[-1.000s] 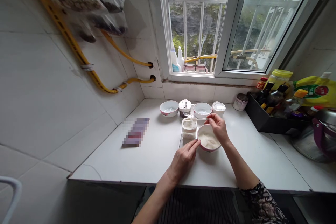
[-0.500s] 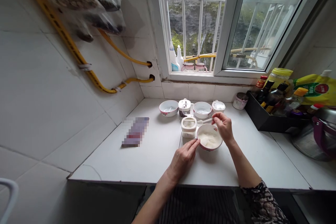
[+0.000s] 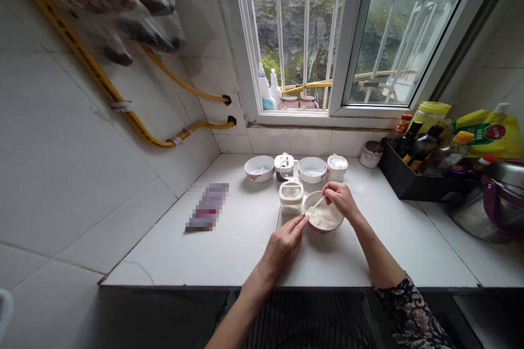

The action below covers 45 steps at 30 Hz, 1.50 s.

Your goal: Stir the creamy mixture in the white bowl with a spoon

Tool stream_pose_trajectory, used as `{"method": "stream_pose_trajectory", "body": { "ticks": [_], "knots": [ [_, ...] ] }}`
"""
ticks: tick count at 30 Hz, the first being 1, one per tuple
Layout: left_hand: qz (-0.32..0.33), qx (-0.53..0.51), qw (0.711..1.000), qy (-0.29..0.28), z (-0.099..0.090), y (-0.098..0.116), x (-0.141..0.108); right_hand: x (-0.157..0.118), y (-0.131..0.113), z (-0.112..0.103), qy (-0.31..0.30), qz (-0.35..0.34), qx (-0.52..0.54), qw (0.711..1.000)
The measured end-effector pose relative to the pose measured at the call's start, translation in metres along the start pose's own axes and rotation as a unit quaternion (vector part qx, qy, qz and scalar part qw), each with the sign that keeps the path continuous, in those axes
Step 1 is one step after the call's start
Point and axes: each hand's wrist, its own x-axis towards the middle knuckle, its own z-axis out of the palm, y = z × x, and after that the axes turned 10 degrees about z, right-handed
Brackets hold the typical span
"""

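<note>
My right hand is closed on the handle of a small white spoon, whose tip is down inside the near bowl at its left side. Pale, whitish contents fill the bottom of this bowl. My left hand rests at the bowl's left rim, its fingers together and the fingertips touching the rim. Just left of the bowl stands a white lidded container, close to my left fingertips.
Behind are a left bowl, a dark-bottomed jar, another bowl and a white jar. A blurred purple packet lies left. At right stand a black bottle box, a small jar and a metal pot.
The spoon in my right hand has moved from behind the bowl's rim into the bowl. My left hand stays at the rim. The whole view has shifted slightly.
</note>
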Motion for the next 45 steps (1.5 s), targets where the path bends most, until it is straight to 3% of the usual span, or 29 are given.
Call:
{"method": "stream_pose_trajectory", "body": {
  "ticks": [7,18,22,27,34,45],
  "knots": [
    [0.002,0.004,1.0,0.003,0.0001,0.0003,0.0011,0.0067,0.0001,-0.01,-0.011,0.05,0.119,0.992],
    [0.0,-0.002,1.0,0.013,0.0015,-0.0001,0.0007,0.0099,0.0033,-0.0114,0.0,0.064,0.129,0.99],
    [0.001,-0.002,1.0,0.011,0.0006,0.0008,0.001,0.0093,0.0046,-0.0112,0.016,0.055,0.091,0.994],
    [-0.004,-0.003,1.0,0.004,-0.0004,0.0012,0.0013,0.0065,0.0062,-0.0103,0.049,-0.004,-0.009,0.999],
    [-0.003,-0.003,1.0,0.01,0.002,0.0006,0.0002,0.0068,0.0061,-0.0108,0.048,-0.011,0.006,0.999],
    [-0.001,-0.002,1.0,0.009,0.0017,0.0005,0.0003,0.002,0.0014,-0.0097,0.09,-0.089,-0.128,0.984]
  ]
}}
